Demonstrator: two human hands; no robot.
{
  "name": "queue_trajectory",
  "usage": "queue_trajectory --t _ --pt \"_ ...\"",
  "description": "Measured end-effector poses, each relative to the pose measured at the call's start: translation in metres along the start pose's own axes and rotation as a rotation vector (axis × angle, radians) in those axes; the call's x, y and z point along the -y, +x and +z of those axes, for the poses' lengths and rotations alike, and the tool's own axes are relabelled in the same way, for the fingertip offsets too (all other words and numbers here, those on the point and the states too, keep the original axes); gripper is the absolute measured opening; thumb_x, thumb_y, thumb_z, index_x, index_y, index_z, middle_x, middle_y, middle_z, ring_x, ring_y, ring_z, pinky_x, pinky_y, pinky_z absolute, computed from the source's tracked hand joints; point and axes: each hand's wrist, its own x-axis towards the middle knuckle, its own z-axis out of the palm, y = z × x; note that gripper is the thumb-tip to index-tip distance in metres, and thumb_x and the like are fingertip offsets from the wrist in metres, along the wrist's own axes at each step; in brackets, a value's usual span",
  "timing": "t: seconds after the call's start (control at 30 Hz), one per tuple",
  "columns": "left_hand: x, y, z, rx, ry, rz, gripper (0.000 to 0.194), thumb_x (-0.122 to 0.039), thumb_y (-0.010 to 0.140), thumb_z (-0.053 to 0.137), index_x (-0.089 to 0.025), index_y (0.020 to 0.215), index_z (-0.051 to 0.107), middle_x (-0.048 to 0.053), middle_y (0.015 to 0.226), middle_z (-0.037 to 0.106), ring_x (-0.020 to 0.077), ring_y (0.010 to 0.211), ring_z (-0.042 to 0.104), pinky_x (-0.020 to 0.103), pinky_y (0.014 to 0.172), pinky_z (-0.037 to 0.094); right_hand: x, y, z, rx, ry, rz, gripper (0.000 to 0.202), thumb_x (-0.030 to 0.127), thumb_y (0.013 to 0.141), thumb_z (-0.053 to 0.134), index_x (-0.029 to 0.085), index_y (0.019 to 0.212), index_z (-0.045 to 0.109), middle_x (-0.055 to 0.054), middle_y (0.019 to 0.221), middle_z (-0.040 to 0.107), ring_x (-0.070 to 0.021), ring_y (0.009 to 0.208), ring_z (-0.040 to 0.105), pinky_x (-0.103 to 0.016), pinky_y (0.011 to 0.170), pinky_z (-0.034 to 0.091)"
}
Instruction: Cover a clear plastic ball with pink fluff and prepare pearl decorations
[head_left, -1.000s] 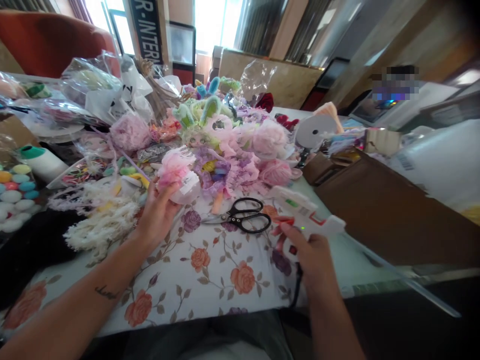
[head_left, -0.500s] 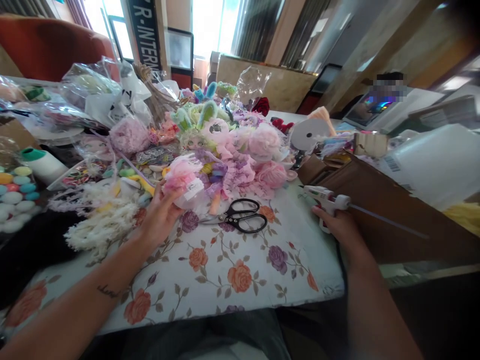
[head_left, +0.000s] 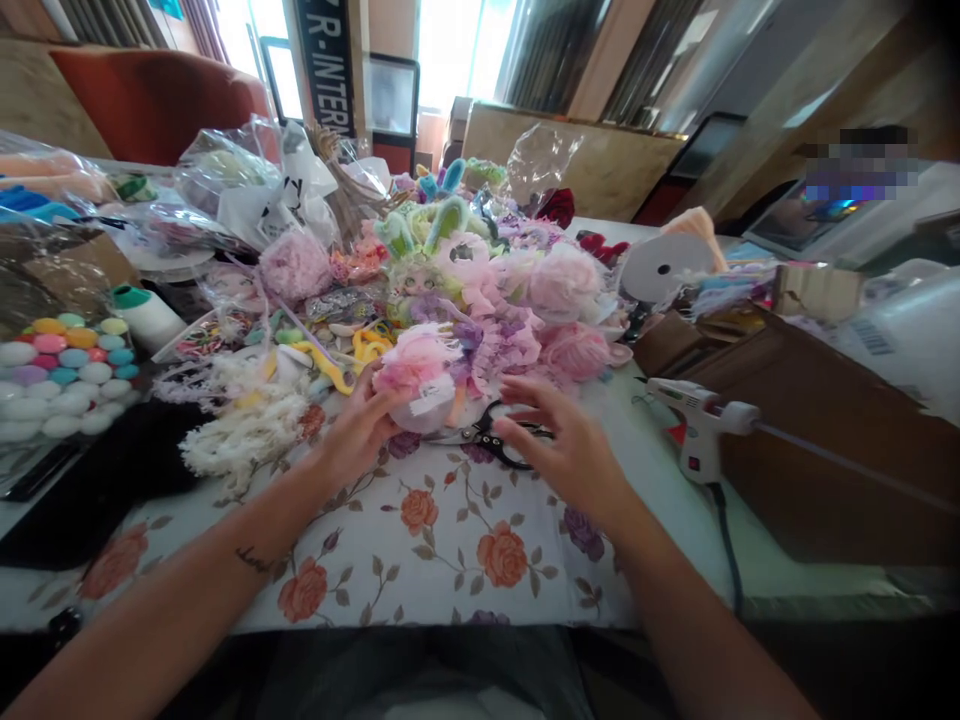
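Observation:
My left hand (head_left: pixel 360 425) is closed on the side of a round pink fluffy item (head_left: pixel 420 370) with a white piece on its front. To the right of it my right hand (head_left: pixel 559 440) hangs over the black-handled scissors (head_left: pixel 499 440), fingers apart and holding nothing. The scissors lie on the flowered cloth (head_left: pixel 450 560), partly hidden by that hand. A white glue gun (head_left: pixel 697 425) stands at the right, its cable running down toward the table edge and a long glue stick out of its back.
Pink and purple yarn and ruffles (head_left: pixel 566 290) are heaped behind my hands. White fluffy yarn (head_left: pixel 251 420) and colored pompoms (head_left: pixel 67 375) lie at the left. A brown box (head_left: pixel 810 450) stands at the right. A person sits at the far right.
My right hand has let go of the glue gun and moved left over the scissors. My left hand still holds the pink item. The whole view has shifted a little.

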Motion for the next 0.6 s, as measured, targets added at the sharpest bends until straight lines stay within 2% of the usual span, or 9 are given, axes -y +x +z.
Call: queue_trajectory --t 0.07,0.1,0.17,0.27,0.43,0.6 --pt "0.0 -0.001 0.0 0.028 0.014 -0.022 0.049 -0.026 0.076 0.074 -0.027 0.122 0.055 0.005 0.11 0.066 0.0197 0.095 0.064 0.028 0.071 0.056 0.001 0.014 0.024 0.066 0.068 -0.11 0.065 0.054 0.08 0.067 0.023 0.135 0.051 -0.013 0.133 0.059 -0.0292 0.112 0.064 -0.043 0.09 0.056" --pt "0.0 -0.002 0.0 0.043 0.02 -0.033 0.049 -0.026 0.076 0.074 -0.027 0.121 0.056 0.004 0.107 0.066 0.0192 0.092 0.065 0.027 0.07 0.055 0.0 0.019 0.033 0.086 0.097 -0.152 0.069 0.054 0.078 0.07 0.024 0.136 0.049 -0.013 0.135 0.057 -0.0297 0.116 0.061 -0.044 0.093 0.055" --pt "0.0 -0.002 0.001 0.066 0.026 -0.05 0.048 -0.027 0.076 0.074 -0.027 0.121 0.057 0.003 0.1 0.066 0.0178 0.085 0.065 0.027 0.067 0.054 -0.006 0.024 0.049 0.092 0.154 -0.198 0.072 0.054 0.075 0.073 0.024 0.135 0.048 -0.014 0.133 0.057 -0.0295 0.119 0.059 -0.046 0.097 0.053" --pt "0.002 -0.003 0.0 0.071 0.055 -0.059 0.048 -0.028 0.076 0.073 -0.026 0.121 0.057 0.003 0.097 0.065 0.0165 0.079 0.064 0.026 0.064 0.053 -0.014 0.022 0.065 0.033 0.26 -0.198 0.069 0.053 0.075 0.074 0.022 0.132 0.05 -0.014 0.128 0.059 -0.0268 0.115 0.061 -0.044 0.099 0.052" --pt "0.008 -0.003 -0.004 0.059 0.161 -0.037 0.045 -0.033 0.078 0.073 -0.026 0.119 0.056 0.003 0.103 0.065 0.0152 0.078 0.062 0.024 0.063 0.05 -0.018 0.009 0.073 -0.023 0.387 -0.145 0.06 0.049 0.077 0.073 0.021 0.127 0.053 -0.013 0.125 0.061 -0.024 0.111 0.063 -0.039 0.097 0.054" --pt "0.015 -0.002 -0.009 0.041 0.204 0.04 0.039 -0.032 0.078 0.073 -0.026 0.114 0.059 0.003 0.113 0.063 0.0152 0.085 0.061 0.025 0.073 0.049 -0.018 0.006 0.074 -0.068 0.361 -0.163 0.058 0.049 0.076 0.075 0.022 0.124 0.056 -0.012 0.123 0.063 -0.0247 0.11 0.064 -0.04 0.098 0.053"
